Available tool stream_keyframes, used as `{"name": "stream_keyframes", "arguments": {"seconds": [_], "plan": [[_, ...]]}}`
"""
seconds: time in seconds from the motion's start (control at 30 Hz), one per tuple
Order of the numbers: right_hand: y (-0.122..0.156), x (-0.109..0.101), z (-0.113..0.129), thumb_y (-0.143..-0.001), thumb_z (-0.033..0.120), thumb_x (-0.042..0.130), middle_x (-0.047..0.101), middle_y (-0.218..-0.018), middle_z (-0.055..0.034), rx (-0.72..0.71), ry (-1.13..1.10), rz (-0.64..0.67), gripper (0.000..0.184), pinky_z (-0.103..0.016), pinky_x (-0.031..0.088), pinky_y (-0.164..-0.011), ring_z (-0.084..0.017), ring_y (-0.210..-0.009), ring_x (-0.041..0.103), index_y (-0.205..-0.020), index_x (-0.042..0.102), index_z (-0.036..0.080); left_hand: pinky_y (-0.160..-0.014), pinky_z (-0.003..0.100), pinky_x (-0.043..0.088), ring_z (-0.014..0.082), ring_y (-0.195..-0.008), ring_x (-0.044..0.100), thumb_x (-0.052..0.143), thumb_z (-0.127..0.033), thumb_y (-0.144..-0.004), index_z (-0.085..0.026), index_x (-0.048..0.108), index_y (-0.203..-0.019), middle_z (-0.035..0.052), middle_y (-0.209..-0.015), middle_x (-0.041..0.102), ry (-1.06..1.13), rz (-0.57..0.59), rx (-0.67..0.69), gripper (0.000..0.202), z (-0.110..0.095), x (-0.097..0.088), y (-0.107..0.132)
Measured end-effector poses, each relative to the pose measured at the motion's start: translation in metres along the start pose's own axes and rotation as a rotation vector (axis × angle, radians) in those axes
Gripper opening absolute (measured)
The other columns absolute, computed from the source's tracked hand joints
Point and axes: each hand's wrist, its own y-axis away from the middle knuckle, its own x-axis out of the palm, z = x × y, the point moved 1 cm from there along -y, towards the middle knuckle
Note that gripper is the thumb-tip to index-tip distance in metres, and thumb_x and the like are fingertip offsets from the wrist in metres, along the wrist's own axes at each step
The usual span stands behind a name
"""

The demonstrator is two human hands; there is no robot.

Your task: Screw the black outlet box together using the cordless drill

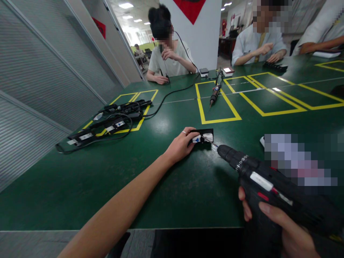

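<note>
My left hand (180, 145) reaches across the green table (107, 179) and grips the left end of a small black device with a white label (203, 136), holding it flat on the surface. My right hand (279, 225) is wrapped round the handle of a black cordless power screwdriver (258, 177). The driver's bit points left and up, its tip touching the right end of the small device.
A pile of black adapters and cables (107, 123) lies at the left in a yellow-taped box. An electric screwdriver (215, 96) rests in another yellow box (217, 120). Other people sit along the far side. A blurred patch (298, 157) is at right.
</note>
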Motion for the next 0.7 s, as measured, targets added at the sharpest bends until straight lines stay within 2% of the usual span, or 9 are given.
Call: {"name": "stream_keyframes", "arguments": {"seconds": [0.17, 0.7], "plan": [[0.0000, -0.0020, -0.0016, -0.089, 0.036, 0.048, 0.068, -0.093, -0.0096, -0.009, 0.000, 0.020, 0.026, -0.040, 0.045, -0.064, -0.023, -0.065, 0.060, -0.103, 0.063, 0.020, -0.101, 0.041, 0.047, 0.0215, -0.117, 0.052, 0.054, -0.010, -0.084, -0.022, 0.050, -0.123, 0.0083, -0.130, 0.045, -0.007, 0.000, -0.010, 0.041, 0.0004, 0.0009, 0.0001], [0.0002, 0.0006, 0.0006, -0.090, 0.035, 0.047, 0.067, -0.091, -0.0065, -0.008, -0.014, 0.031, 0.024, -0.038, 0.044, -0.065, -0.022, -0.066, 0.060, -0.103, 0.063, 0.023, -0.101, 0.042, 0.047, 0.0224, -0.117, 0.052, 0.054, -0.010, -0.083, -0.023, 0.050, -0.122, 0.0080, -0.131, 0.045, 0.003, -0.003, -0.009, 0.041, 0.0007, 0.0012, 0.0003]]}}
